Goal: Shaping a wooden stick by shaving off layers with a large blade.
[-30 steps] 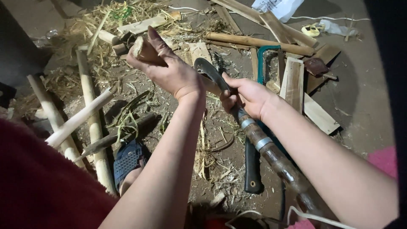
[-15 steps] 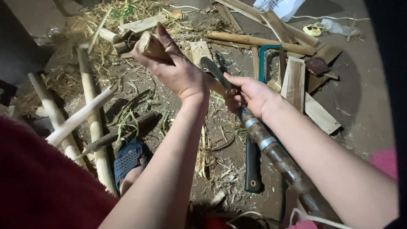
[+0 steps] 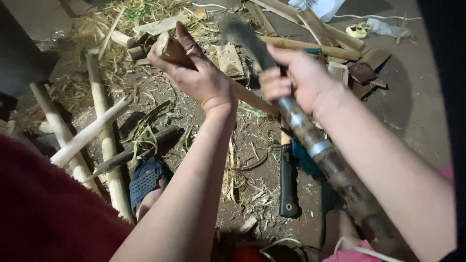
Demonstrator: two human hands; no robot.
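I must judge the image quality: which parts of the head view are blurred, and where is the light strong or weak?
Head view: the blade above the right hand is smeared by motion blur; the left hand gripping the wood piece is sharp. Light falls brightly on both forearms, while the frame's right edge and upper left corner sink into darkness.

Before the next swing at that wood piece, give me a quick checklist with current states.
1. Left hand grips the wood piece: ok.
2. Right hand closed on the long-handled blade tool: ok.
3. Blade sharply seen: cannot tell, blurred.
4. Left fingers away from the struck end: not ok, they wrap close to it.
5. Foot in blue sandal away from the poles: not ok, it sits beside them.
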